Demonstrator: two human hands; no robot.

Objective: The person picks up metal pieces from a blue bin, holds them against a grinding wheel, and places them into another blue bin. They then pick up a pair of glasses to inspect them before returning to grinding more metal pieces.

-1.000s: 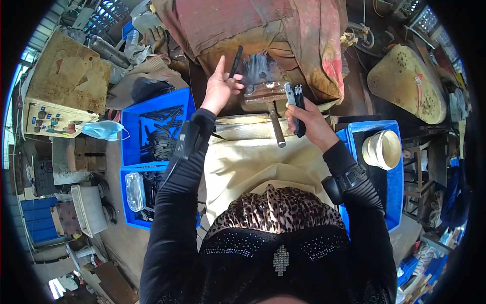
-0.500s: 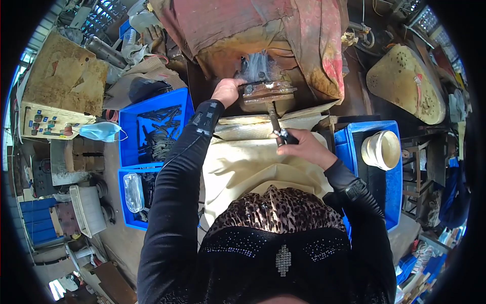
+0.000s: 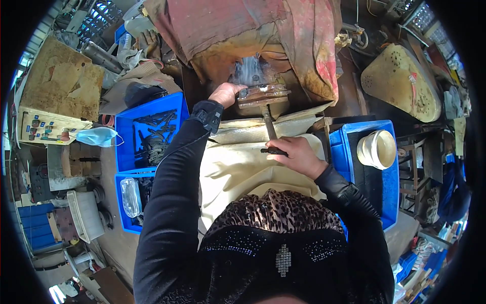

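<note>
Both hands had moved in a second: the left hand (image 3: 223,95) had come down to the metal fixture (image 3: 263,96), and the right hand (image 3: 298,156) had dropped toward the near end of the lever (image 3: 268,123). Nearest, the cream cloth (image 3: 233,172) spread below that right hand, whose fingers were closed around dark strips (image 3: 273,150), their ends jutting leftward. Whether it also gripped the lever could not be told. To the sides, more black parts (image 3: 157,137) lay in the left blue tray (image 3: 126,121), and a white bucket (image 3: 377,149) stood toward the far end of the right blue tray (image 3: 390,182).

Farther off, the left hand was bent at the fixture's left edge; its fingertips, and anything they pinched, were hidden. Beyond rose a pale spray (image 3: 249,71) under the red cover (image 3: 228,25). The step in hand seemed to be working one piece at the fixture; the next move probably called for a steady left hand and fingers kept clear of the spray.
</note>
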